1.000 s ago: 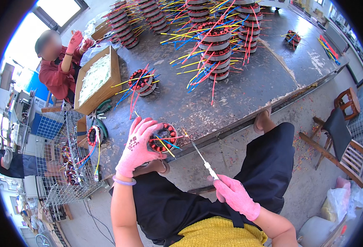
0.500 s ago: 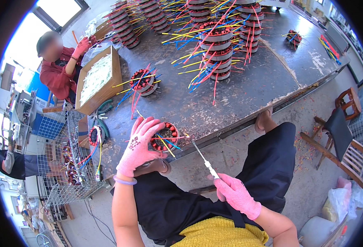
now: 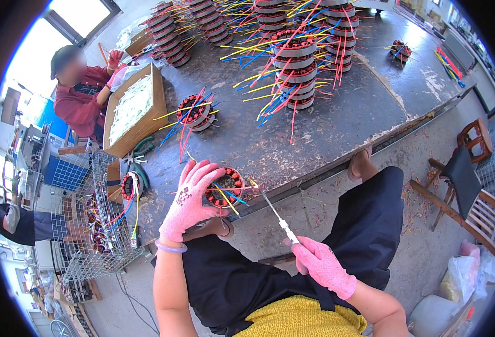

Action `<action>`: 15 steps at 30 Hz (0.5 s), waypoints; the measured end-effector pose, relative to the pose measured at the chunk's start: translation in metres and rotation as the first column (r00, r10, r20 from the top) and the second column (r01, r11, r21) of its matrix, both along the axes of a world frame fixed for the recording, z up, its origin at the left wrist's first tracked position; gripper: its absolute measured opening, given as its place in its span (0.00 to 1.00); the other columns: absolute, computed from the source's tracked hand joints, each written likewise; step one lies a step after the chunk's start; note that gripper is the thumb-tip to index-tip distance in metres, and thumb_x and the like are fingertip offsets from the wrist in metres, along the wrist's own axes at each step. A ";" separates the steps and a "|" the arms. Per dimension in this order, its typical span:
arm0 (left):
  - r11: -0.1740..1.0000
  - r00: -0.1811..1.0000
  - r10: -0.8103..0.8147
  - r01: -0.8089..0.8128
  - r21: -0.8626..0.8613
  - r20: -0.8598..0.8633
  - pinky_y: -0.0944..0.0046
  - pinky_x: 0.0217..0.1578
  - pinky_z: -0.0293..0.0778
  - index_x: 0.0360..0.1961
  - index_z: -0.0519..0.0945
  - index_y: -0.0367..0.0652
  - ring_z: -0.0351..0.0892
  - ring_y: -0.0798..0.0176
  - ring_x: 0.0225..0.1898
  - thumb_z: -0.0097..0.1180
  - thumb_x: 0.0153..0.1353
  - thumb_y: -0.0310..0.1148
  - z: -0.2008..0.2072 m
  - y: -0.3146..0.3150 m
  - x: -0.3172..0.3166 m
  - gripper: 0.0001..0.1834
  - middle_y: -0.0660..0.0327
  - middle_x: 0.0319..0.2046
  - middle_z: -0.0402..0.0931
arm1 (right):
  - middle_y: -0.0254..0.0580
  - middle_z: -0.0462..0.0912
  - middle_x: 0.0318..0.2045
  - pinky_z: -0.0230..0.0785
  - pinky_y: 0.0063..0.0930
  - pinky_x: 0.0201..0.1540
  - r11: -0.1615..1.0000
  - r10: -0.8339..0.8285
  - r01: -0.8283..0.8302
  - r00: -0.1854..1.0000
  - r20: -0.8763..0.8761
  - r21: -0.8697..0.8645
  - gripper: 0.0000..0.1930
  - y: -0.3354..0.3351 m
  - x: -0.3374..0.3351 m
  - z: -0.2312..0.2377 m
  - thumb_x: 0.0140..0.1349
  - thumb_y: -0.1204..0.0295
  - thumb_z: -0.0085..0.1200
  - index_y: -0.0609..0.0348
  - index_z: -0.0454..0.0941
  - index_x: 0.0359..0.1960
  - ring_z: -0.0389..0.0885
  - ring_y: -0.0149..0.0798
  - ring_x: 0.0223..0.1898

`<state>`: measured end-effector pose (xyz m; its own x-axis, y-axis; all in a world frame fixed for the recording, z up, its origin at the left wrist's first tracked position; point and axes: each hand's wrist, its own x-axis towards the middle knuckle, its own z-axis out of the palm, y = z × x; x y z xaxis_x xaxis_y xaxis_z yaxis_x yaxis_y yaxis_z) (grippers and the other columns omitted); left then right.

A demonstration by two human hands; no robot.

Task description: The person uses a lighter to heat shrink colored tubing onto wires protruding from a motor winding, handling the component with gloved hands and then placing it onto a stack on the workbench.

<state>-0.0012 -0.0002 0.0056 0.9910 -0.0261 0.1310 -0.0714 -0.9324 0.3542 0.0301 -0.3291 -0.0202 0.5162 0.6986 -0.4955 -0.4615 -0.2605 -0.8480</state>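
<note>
left hand (image 3: 190, 197) gripping wound ring (image 3: 237, 183), partly hidden, right hand (image 3: 323, 267) closed around white-handled tool (image 3: 282, 222), grip covered

One left grip (image 3: 190, 202) holds one wired ring (image 3: 236, 178) and one right grip (image 3: 321, 265) one white-handled tool (image 3: 286, 227) at one counter (image 3: 337, 123). Beyond the left grip stand at least five ring stacks (image 3: 296, 72) and one large open box (image 3: 139, 129); to that grip's left, two co-workers (image 3: 80, 109). Right of the right grip: one black-backed chair (image 3: 461, 182), one wooden stool (image 3: 475, 141).
</note>
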 end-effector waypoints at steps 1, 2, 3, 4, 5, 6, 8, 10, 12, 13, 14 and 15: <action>1.000 1.000 -0.001 0.001 -0.001 0.001 0.45 0.74 0.47 0.62 0.75 0.49 0.62 0.51 0.70 0.77 0.34 0.43 0.000 0.000 0.000 0.47 0.58 0.62 0.72 | 0.31 0.72 0.20 0.64 0.24 0.29 1.000 0.004 -0.003 1.000 0.008 -0.006 0.19 0.000 0.000 0.001 0.75 0.61 0.44 0.66 0.75 0.53 0.68 0.24 0.22; 1.000 1.000 -0.002 0.002 -0.001 0.002 0.45 0.74 0.47 0.62 0.75 0.49 0.63 0.51 0.70 0.77 0.35 0.43 0.000 0.000 0.000 0.47 0.58 0.62 0.72 | 0.31 0.71 0.20 0.64 0.24 0.29 1.000 0.005 -0.005 1.000 0.009 -0.008 0.19 0.000 0.000 0.001 0.75 0.61 0.44 0.66 0.75 0.53 0.68 0.24 0.22; 1.000 1.000 0.000 0.000 -0.004 0.000 0.45 0.74 0.47 0.62 0.75 0.49 0.62 0.51 0.70 0.77 0.35 0.43 0.000 0.000 0.000 0.47 0.58 0.62 0.72 | 0.31 0.71 0.20 0.64 0.24 0.29 1.000 0.007 -0.007 1.000 0.011 -0.010 0.19 0.000 0.000 0.001 0.75 0.61 0.44 0.66 0.75 0.54 0.68 0.24 0.23; 1.000 1.000 0.001 -0.001 -0.007 -0.001 0.45 0.74 0.47 0.62 0.75 0.49 0.62 0.51 0.70 0.77 0.35 0.43 0.000 0.000 0.000 0.47 0.58 0.62 0.72 | 0.31 0.71 0.20 0.64 0.24 0.29 1.000 0.008 -0.008 1.000 0.013 -0.011 0.19 0.000 0.001 0.001 0.75 0.61 0.44 0.66 0.75 0.54 0.68 0.24 0.23; 1.000 1.000 0.002 -0.002 -0.010 -0.003 0.45 0.74 0.47 0.62 0.75 0.49 0.62 0.51 0.70 0.77 0.35 0.43 0.000 0.000 0.000 0.47 0.58 0.62 0.72 | 0.31 0.71 0.21 0.64 0.24 0.29 1.000 -0.002 0.002 1.000 0.000 -0.001 0.19 0.000 0.000 0.001 0.75 0.61 0.44 0.66 0.75 0.55 0.68 0.24 0.23; 1.000 1.000 0.002 -0.002 -0.008 -0.001 0.45 0.74 0.47 0.62 0.75 0.50 0.63 0.51 0.70 0.77 0.35 0.43 0.000 0.000 0.000 0.47 0.58 0.62 0.72 | 0.31 0.71 0.21 0.64 0.24 0.29 1.000 -0.012 0.012 1.000 -0.013 0.009 0.19 0.000 0.000 0.001 0.75 0.61 0.44 0.66 0.75 0.55 0.68 0.24 0.23; 1.000 1.000 0.002 -0.002 -0.003 0.002 0.45 0.74 0.48 0.62 0.75 0.50 0.63 0.51 0.69 0.77 0.34 0.43 -0.001 0.001 0.001 0.48 0.58 0.62 0.72 | 0.31 0.71 0.21 0.64 0.24 0.29 0.999 -0.030 0.031 0.999 -0.035 0.023 0.20 -0.001 -0.002 -0.001 0.75 0.62 0.44 0.65 0.75 0.56 0.68 0.24 0.23; 1.000 1.000 0.001 -0.001 0.008 0.017 0.44 0.73 0.49 0.60 0.76 0.49 0.65 0.50 0.67 0.78 0.32 0.44 0.000 0.001 0.002 0.47 0.57 0.59 0.73 | 0.31 0.71 0.22 0.64 0.23 0.29 0.999 -0.042 0.044 0.998 -0.053 0.032 0.20 -0.003 -0.003 -0.004 0.75 0.62 0.44 0.65 0.75 0.57 0.68 0.24 0.23; 0.999 0.999 0.030 -0.031 0.027 0.042 0.43 0.73 0.50 0.58 0.77 0.48 0.67 0.49 0.65 0.79 0.30 0.45 0.002 -0.002 0.001 0.47 0.55 0.56 0.74 | 0.30 0.71 0.21 0.64 0.23 0.29 0.999 -0.034 0.036 0.999 -0.041 0.041 0.20 -0.006 -0.003 -0.004 0.75 0.62 0.45 0.65 0.75 0.58 0.68 0.24 0.23; 0.998 0.997 0.054 -0.057 0.034 0.061 0.43 0.72 0.51 0.57 0.77 0.47 0.68 0.48 0.64 0.79 0.29 0.46 0.001 -0.005 0.002 0.47 0.55 0.55 0.74 | 0.30 0.71 0.21 0.64 0.23 0.29 0.999 -0.033 0.034 0.999 -0.032 0.040 0.20 -0.007 -0.003 -0.004 0.75 0.62 0.45 0.64 0.75 0.58 0.68 0.24 0.23; 0.996 0.994 0.079 -0.082 0.042 0.080 0.43 0.72 0.51 0.55 0.77 0.46 0.69 0.48 0.62 0.79 0.28 0.47 0.000 -0.008 0.003 0.47 0.54 0.53 0.74 | 0.30 0.71 0.21 0.63 0.23 0.29 0.999 -0.036 0.038 0.998 -0.042 0.032 0.20 -0.009 -0.004 -0.004 0.75 0.62 0.45 0.64 0.75 0.58 0.68 0.24 0.23; 0.991 0.988 0.099 -0.109 0.081 0.114 0.42 0.72 0.52 0.53 0.76 0.44 0.70 0.46 0.60 0.80 0.28 0.50 -0.004 -0.009 0.004 0.47 0.54 0.51 0.74 | 0.30 0.70 0.21 0.63 0.23 0.28 0.999 -0.040 0.041 0.998 -0.052 0.024 0.20 -0.009 -0.006 -0.003 0.75 0.63 0.45 0.64 0.75 0.58 0.68 0.24 0.23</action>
<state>0.0030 -0.0087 0.0018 0.9686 0.0604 0.2411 -0.0062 -0.9638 0.2666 0.0240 -0.3386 -0.0237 0.5188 0.6900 -0.5047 -0.5141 -0.2199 -0.8291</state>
